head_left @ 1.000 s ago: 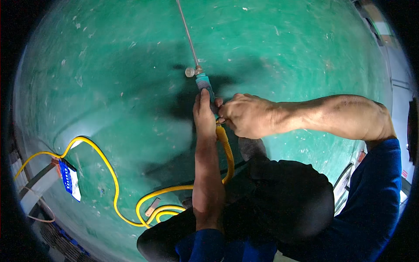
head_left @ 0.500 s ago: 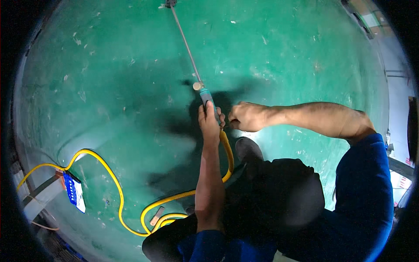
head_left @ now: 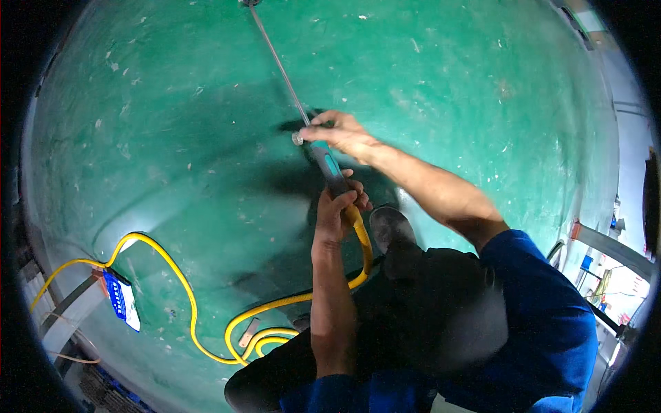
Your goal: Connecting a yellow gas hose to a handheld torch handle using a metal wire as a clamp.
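A long-tubed gas torch [head_left: 322,158] with a grey and teal handle points toward the far left. A corrugated yellow hose [head_left: 357,226] runs from the handle's lower end. My left hand [head_left: 335,207] is wrapped around that lower end, where the hose joins. Up at the neck, my right hand [head_left: 342,136] has its thumb and fingers closed about the torch, beside the small round knob [head_left: 297,138] sticking out on the left. Some of its fingertips are hidden. The thin metal tube [head_left: 277,58] ends in a dark head [head_left: 250,2] at the top edge.
The hose loops back left across a green floor [head_left: 172,103]. By the coils lies a small tool with a brown handle [head_left: 248,333]. A blue and white packet [head_left: 122,301] is at the left, against a metal leg [head_left: 72,303]. My shoe [head_left: 391,227] stands below the hands.
My right hand has moved from beside the handle's lower end up and left to the neck by the knob. My left hand has shifted lower on the handle.
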A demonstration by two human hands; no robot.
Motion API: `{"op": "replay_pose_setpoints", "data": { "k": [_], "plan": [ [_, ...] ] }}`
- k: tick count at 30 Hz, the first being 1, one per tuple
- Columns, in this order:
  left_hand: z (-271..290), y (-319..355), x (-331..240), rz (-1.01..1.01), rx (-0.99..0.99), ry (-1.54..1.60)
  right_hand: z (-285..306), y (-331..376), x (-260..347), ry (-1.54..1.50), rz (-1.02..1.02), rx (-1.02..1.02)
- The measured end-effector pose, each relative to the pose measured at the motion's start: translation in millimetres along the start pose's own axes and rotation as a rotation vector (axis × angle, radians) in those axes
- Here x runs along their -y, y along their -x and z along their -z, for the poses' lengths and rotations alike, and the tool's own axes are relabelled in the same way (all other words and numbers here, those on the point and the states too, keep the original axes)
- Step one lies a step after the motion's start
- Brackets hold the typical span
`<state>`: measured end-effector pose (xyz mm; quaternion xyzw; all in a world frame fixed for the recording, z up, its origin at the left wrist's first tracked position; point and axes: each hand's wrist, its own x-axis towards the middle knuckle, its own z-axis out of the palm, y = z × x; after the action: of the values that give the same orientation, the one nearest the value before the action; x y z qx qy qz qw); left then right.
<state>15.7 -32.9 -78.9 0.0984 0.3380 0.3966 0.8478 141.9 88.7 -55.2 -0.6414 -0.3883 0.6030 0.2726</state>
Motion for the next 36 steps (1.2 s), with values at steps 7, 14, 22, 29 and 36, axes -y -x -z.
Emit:
{"op": "replay_pose_setpoints", "data": {
  "k": [7,14,22,29,36],
  "plan": [
    [-24,20,6,0.165,0.025,0.064,-15,-37,-14,-0.303,0.124,0.046],
    [-48,11,5,0.185,-0.363,-0.414,-9,-28,4,-0.452,0.023,-0.005],
    [-15,5,16,-0.314,-0.508,-1.184,-14,-40,-10,-0.105,0.104,-0.249],
    [-17,16,-29,0.080,-0.035,0.007,-5,-39,17,-0.511,0.097,-0.052],
    [-34,5,-36,0.083,-0.285,-0.358,-17,-46,4,-0.204,0.094,-0.199]
  ]
}}
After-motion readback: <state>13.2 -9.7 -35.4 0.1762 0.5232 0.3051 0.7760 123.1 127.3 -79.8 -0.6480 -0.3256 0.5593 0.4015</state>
